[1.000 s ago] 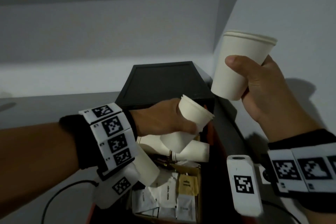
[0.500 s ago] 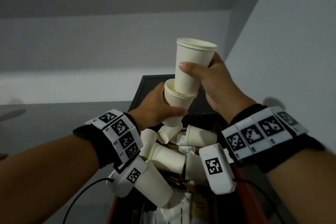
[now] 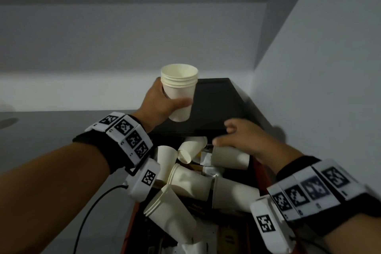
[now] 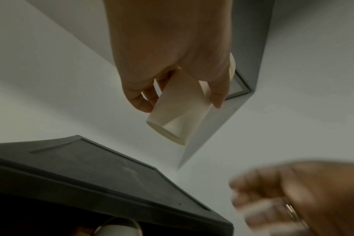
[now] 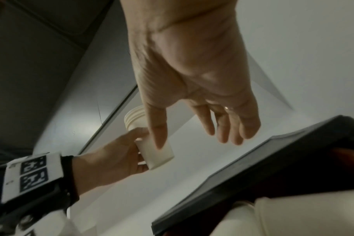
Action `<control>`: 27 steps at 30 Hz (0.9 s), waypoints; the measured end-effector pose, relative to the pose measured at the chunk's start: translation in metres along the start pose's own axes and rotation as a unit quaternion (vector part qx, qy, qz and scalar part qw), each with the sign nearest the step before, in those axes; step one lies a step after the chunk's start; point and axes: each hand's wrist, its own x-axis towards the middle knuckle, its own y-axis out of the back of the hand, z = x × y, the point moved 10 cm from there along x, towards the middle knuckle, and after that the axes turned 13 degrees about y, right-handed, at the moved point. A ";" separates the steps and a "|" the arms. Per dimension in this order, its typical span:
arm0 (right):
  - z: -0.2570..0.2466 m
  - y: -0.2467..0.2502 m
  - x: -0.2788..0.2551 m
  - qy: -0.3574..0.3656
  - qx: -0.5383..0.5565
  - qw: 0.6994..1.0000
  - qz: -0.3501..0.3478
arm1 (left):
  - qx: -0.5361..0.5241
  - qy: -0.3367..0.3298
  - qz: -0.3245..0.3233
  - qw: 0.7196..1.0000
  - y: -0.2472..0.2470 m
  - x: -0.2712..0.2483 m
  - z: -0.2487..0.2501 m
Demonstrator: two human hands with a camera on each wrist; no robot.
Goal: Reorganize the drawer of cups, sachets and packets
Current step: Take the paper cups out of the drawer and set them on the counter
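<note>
The left hand (image 3: 162, 103) grips a stack of nested paper cups (image 3: 180, 93) upright, thumb across the front of the stack and fingers curled round its far side. It holds the stack in the air above the near edge of a black tray-like lid (image 3: 218, 105), clear of everything below. The right hand (image 3: 241, 140) hangs lower and to the right, empty, its fingers loosely spread and slightly bent over the back of the drawer (image 3: 257, 173). A cup lying on its side (image 3: 231, 158) sits just under the palm; whether the hand touches it cannot be told.

Loose cups (image 3: 191, 181) lie tumbled on their sides in the drawer, some nested in pairs. Between them show scraps of white and brown sachets (image 3: 208, 163), mostly buried and too dim to read. The drawer's front is cut off at the bottom, and both wrist bands hide parts of its sides. In the left wrist view the right hand is blurred.
</note>
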 end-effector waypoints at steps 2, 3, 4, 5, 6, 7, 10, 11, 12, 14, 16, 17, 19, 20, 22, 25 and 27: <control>0.023 -0.012 -0.009 -0.045 -0.049 0.997 -0.048 | -0.012 0.013 0.020 1.000 0.015 0.009 -0.009; 0.032 -0.017 -0.013 -0.065 -0.071 0.993 -0.069 | -0.021 0.020 0.032 0.999 0.024 0.013 -0.014; 0.042 -0.024 -0.017 -0.082 -0.098 0.987 -0.094 | -0.027 0.031 0.051 0.998 0.035 0.017 -0.021; 0.050 -0.031 -0.020 -0.093 -0.133 0.979 -0.120 | -0.031 0.038 0.072 0.996 0.047 0.020 -0.027; 0.057 -0.037 -0.023 -0.099 -0.171 0.969 -0.146 | -0.028 0.042 0.092 0.994 0.061 0.024 -0.034; 0.063 -0.043 -0.026 -0.101 -0.208 0.959 -0.167 | -0.021 0.047 0.114 0.992 0.075 0.027 -0.043; 0.076 -0.059 -0.032 -0.094 -0.284 0.929 -0.217 | 0.002 0.082 0.189 0.979 0.118 0.032 -0.077; 0.081 -0.063 -0.033 -0.091 -0.300 0.921 -0.230 | 0.003 0.100 0.214 0.972 0.130 0.031 -0.092; 0.083 -0.067 -0.033 -0.088 -0.312 0.916 -0.237 | 0.006 0.118 0.234 0.965 0.139 0.030 -0.107; 0.088 -0.071 -0.033 -0.092 -0.327 0.908 -0.246 | 0.015 0.140 0.240 0.961 0.145 0.027 -0.134; 0.094 -0.077 -0.033 -0.098 -0.327 0.904 -0.258 | 0.018 0.158 0.224 0.961 0.141 0.024 -0.162; 0.097 -0.080 -0.034 -0.101 -0.325 0.902 -0.266 | 0.017 0.168 0.211 0.963 0.137 0.021 -0.175; 0.100 -0.084 -0.034 -0.104 -0.323 0.898 -0.281 | 0.008 0.177 0.179 0.968 0.123 0.017 -0.197; 0.102 -0.085 -0.034 -0.105 -0.323 0.896 -0.285 | 0.000 0.181 0.163 0.970 0.115 0.015 -0.207; 0.103 -0.083 -0.034 -0.105 -0.321 0.896 -0.289 | -0.016 0.190 0.150 0.970 0.105 0.012 -0.223; 0.101 -0.077 -0.032 -0.100 -0.317 0.899 -0.286 | 0.001 0.214 0.154 0.964 0.095 0.005 -0.239; 0.097 -0.071 -0.030 -0.092 -0.306 0.907 -0.273 | 0.015 0.229 0.157 0.960 0.091 0.002 -0.246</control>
